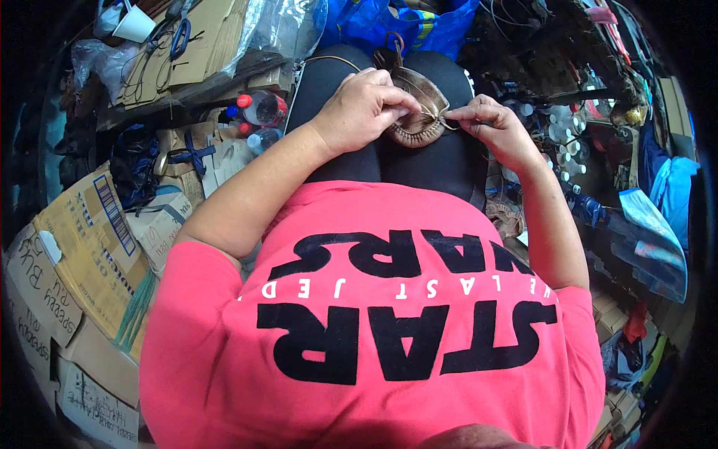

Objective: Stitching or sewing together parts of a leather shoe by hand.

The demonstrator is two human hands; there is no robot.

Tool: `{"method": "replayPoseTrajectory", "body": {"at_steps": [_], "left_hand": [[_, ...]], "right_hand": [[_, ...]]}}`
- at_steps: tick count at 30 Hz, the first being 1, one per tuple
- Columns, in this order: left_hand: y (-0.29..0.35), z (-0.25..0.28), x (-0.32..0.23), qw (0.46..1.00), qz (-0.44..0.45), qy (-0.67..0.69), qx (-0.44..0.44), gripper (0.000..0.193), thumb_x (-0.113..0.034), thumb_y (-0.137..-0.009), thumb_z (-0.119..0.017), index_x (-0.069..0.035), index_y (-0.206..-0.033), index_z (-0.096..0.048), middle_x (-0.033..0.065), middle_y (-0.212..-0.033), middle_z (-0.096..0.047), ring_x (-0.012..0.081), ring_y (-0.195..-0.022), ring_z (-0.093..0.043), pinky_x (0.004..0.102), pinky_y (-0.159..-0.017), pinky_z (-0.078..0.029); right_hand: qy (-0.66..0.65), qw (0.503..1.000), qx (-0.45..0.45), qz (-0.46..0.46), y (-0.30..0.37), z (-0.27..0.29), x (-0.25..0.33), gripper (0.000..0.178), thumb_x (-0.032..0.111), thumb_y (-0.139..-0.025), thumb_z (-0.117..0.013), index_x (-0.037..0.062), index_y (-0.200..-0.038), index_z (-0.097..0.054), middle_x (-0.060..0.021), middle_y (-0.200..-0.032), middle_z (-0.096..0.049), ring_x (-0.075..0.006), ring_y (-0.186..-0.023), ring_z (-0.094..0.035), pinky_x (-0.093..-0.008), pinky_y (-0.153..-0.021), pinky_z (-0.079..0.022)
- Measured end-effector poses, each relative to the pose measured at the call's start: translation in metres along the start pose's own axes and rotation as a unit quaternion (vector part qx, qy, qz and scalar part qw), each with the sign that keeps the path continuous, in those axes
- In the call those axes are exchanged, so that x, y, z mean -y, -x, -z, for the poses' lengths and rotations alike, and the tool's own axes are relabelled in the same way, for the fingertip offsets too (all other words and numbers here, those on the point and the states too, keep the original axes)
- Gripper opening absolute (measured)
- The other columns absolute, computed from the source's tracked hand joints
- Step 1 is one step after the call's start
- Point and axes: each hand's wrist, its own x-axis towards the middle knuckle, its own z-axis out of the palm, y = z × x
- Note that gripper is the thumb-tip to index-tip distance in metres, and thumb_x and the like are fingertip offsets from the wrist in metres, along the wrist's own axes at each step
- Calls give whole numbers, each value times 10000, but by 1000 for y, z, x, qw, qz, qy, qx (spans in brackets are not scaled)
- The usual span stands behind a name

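Brown woven leather piece (pixel 419 112) lies on the person's lap, on the black trousers (pixel 419 161), between both hands. At its left side the left hand (pixel 364 107) rests on it, fingers bent and pinching its edge. Just at its right edge the right hand (pixel 490 123) pinches a thin cord (pixel 437 114) touching the piece.

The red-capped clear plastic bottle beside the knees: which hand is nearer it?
Left. The left hand rests on the brown leather piece just right of the bottle; the right hand pinches the piece's far side.
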Motion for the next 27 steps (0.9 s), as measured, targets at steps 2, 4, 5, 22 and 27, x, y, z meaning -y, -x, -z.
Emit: {"method": "replayPoseTrajectory", "body": {"at_steps": [2,4,5,22,27], "left_hand": [[-1,-1,0,1000,5,6,11,187,-44,-761,-669,-146,-907,-724,47,-697,-492,204,-715,-496,317,-665,-412],[-3,-3,2,1000,-13,17,9,185,-54,-772,-665,-150,-918,-725,48,-702,-494,204,-715,-499,315,-669,-414],[-5,-3,3,1000,-13,17,9,185,-54,-772,-665,-150,-918,-725,48,-702,-494,204,-715,-499,315,-669,-414],[-20,-4,13,995,-94,-15,43,191,-26,-774,-658,-143,-911,-722,49,-734,-513,203,-730,-514,309,-665,-428],[-24,-7,18,993,-32,78,81,206,-10,-772,-650,-144,-910,-724,52,-748,-513,203,-732,-509,303,-686,-429]], "right_hand": [[-6,1000,2,0,0,0,-2,329,-66,-794,-579,98,-1051,-700,0,-805,-516,-111,-823,-507,-223,-795,-425],[-12,1000,5,1,-1,2,-3,323,-52,-794,-591,105,-1053,-703,8,-775,-512,-108,-804,-494,-221,-786,-421],[-4,1000,16,-8,-2,3,-2,347,-82,-788,-570,89,-1064,-695,4,-827,-522,-103,-831,-497,-215,-802,-418],[5,999,40,1,-10,6,-3,300,-25,-792,-633,116,-1047,-708,14,-744,-492,-106,-759,-477,-230,-735,-420],[8,999,51,16,-12,7,-8,290,-21,-792,-637,107,-1041,-709,13,-751,-495,-107,-756,-484,-230,-738,-422]]}}
